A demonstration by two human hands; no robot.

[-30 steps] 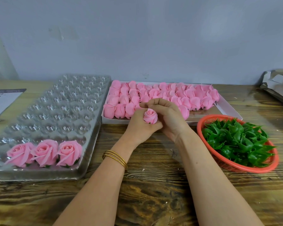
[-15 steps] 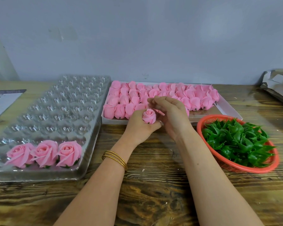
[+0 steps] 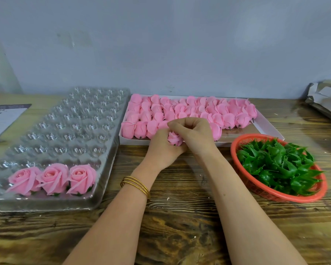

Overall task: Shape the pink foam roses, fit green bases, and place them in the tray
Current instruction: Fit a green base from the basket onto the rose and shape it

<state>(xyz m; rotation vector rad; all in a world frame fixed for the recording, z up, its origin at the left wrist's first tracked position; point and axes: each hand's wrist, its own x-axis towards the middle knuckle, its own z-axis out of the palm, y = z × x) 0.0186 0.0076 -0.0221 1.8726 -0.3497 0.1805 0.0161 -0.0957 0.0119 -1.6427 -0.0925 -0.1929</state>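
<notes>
Left grip (image 3: 161, 150) curls round pink foam rose (image 3: 174, 139) from below & right grip (image 3: 194, 133) pinches its petals, above wood surface (image 3: 180, 217).

Bare bench (image 3: 180, 217) lies open in front. The tray (image 3: 103, 169) flanks it left and the red basket (image 3: 275, 194) right. The white box (image 3: 227, 144) closes the far side.

A dark, heavily grained wooden table (image 3: 180, 236) fills the lower half of the view. Directly behind the table rises a plain, pale blue-grey wall (image 3: 180, 44), softly and evenly lit, with faint scuffs above the table's left part.
</notes>
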